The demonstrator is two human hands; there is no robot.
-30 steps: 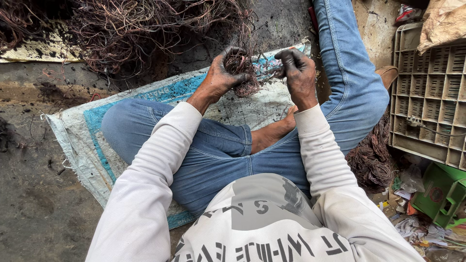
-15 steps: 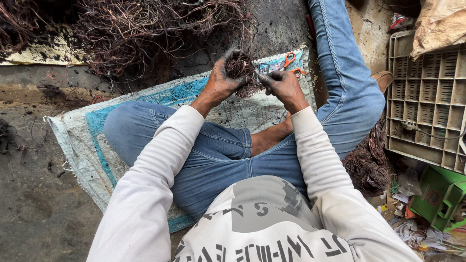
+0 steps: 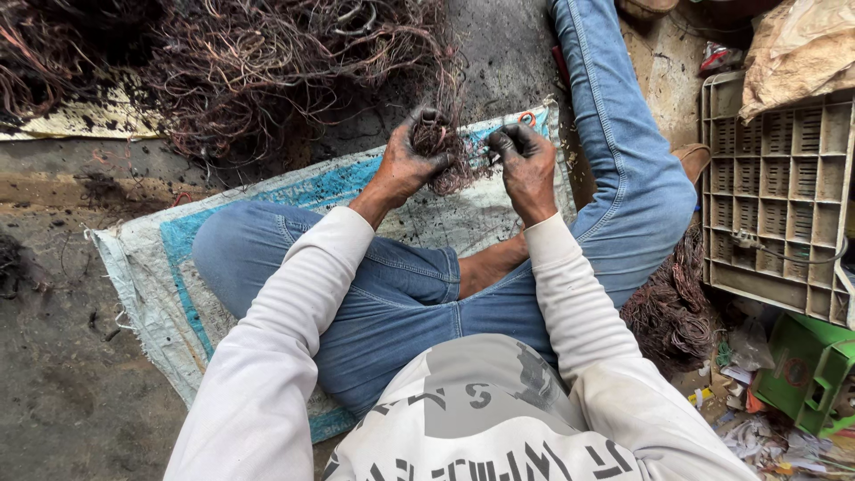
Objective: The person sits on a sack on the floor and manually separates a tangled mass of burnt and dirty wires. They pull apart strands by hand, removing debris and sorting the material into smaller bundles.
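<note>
Person sits cross-legged on a woven sack [image 3: 169, 294] spread on the dirt floor, seen from above. Left hand [image 3: 411, 165] is blackened w/ soot, fingers [image 3: 429, 118] curled tight around a wad of thin burnt wire [image 3: 438, 147]; the wad sits in the palm and its loose ends hang down just below the hand, over the sack, approx. above the knees. Right hand [image 3: 525, 165] is just beside it, equally dirty, fingers [image 3: 500, 142] pressed together in a pinch on a few strands running across from the wad (strands too fine to count). The two hands are near each other but not touching.

Behind the hands, top of view, lies a big tangled heap of reddish-brown wire [image 3: 267, 71], reaching down almost to the left hand. A smaller coil of the same wire [image 3: 672, 307] rests by the right leg. At right: a grey plastic crate [image 3: 775, 187] w/ grid compartments, a green plastic box [image 3: 806, 370] below it, and paper scraps around.
</note>
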